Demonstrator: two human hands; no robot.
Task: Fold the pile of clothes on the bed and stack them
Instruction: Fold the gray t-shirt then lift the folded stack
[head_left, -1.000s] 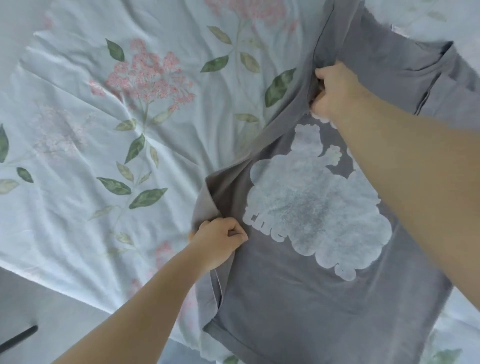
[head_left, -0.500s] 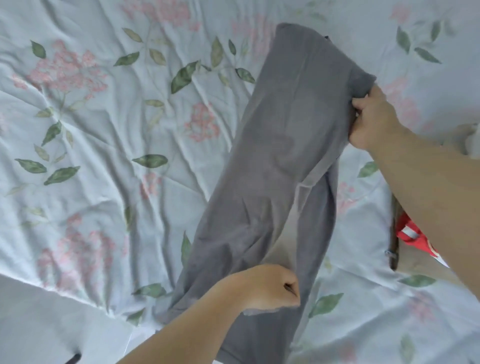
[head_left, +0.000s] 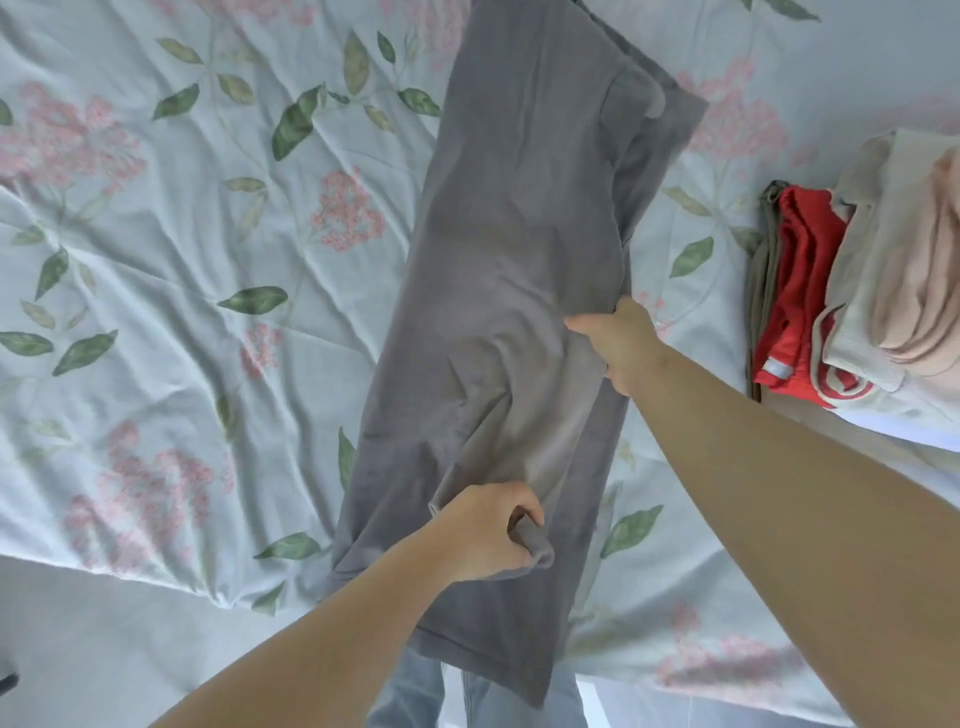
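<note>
A grey T-shirt lies on the bed as a long narrow strip, folded lengthwise, running from the top of the view to the near edge, where its hem hangs over. My left hand grips a bunched fold of the shirt near its lower end. My right hand pinches the shirt's right edge around its middle, thumb on top of the cloth. A stack of folded clothes sits at the right: olive and red pieces under a cream and pale pink one.
The bed sheet is pale blue with pink flowers and green leaves, wrinkled. Its near edge runs along the bottom left, with light floor below. My jeans show under the shirt's hem.
The shirt's left side, printed face showing a second ago, has been folded over to the right into a narrow strip. My right hand slid down from the far end to the middle edge.
</note>
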